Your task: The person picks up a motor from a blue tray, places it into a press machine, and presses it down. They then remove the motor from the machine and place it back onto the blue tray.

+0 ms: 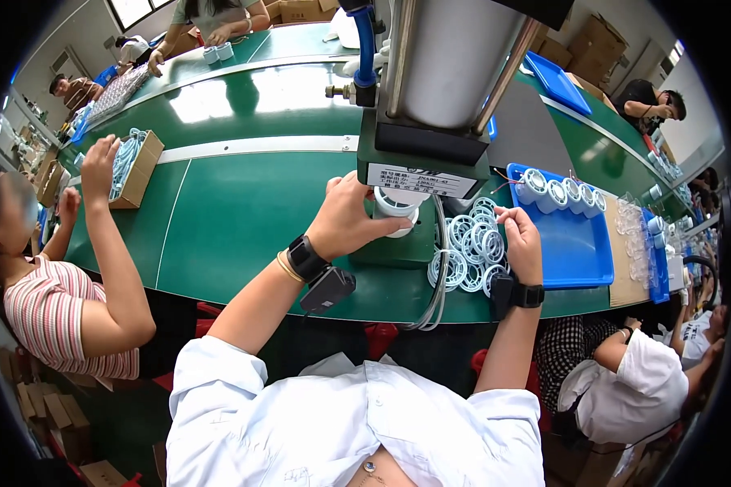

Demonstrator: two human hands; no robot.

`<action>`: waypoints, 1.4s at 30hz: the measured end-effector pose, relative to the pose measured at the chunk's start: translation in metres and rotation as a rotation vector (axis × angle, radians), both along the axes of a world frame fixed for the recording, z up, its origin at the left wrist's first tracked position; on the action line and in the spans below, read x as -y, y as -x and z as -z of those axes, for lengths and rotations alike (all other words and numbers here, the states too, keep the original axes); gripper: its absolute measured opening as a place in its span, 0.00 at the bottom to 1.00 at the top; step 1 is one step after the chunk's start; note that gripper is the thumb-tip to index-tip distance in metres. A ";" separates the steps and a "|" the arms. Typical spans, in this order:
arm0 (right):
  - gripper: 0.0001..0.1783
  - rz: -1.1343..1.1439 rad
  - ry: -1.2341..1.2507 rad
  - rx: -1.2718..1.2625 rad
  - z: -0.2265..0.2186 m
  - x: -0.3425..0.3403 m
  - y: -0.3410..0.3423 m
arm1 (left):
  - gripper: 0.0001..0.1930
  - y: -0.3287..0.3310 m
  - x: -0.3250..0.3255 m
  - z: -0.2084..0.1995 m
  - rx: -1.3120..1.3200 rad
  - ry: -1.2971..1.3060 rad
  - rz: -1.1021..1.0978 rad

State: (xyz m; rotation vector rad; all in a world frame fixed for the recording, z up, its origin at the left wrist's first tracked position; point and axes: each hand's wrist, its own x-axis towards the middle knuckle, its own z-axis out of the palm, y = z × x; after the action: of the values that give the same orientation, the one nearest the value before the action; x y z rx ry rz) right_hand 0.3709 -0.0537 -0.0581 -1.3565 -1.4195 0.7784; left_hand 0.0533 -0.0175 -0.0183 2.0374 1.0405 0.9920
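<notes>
Beneath the head of a bench press (422,150), my left hand (348,217) is wrapped round a white cylindrical plastic part (395,203), thumb across its near side. The part appears upright, and the press head hides its top. My right hand (521,242) is beside a heap of pale blue plastic rings (467,245), its fingers curled with thumb and fingertips together. Whatever those fingers hold, if anything, cannot be made out. Right of that hand lies a blue tray (573,261) with several white cylindrical parts (554,195) along its far side, thin wires showing near them.
Grey cables (440,276) hang between the press and the rings. A cardboard box (142,169) of pale blue parts stands on the green bench (244,219) at left, beside a person in a striped shirt (73,312). Clear plastic pieces (630,231) sit right of the tray.
</notes>
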 end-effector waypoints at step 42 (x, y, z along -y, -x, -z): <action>0.34 -0.261 -0.190 0.183 -0.051 -0.019 0.129 | 0.29 0.110 -0.044 0.064 -0.702 -0.224 -0.277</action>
State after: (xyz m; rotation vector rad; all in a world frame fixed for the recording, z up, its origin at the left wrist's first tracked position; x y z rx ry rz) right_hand 0.2421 -0.0343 -0.0068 -1.1321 -1.7934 0.6777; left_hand -0.0566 0.0264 -0.0824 2.5561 1.6640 0.5250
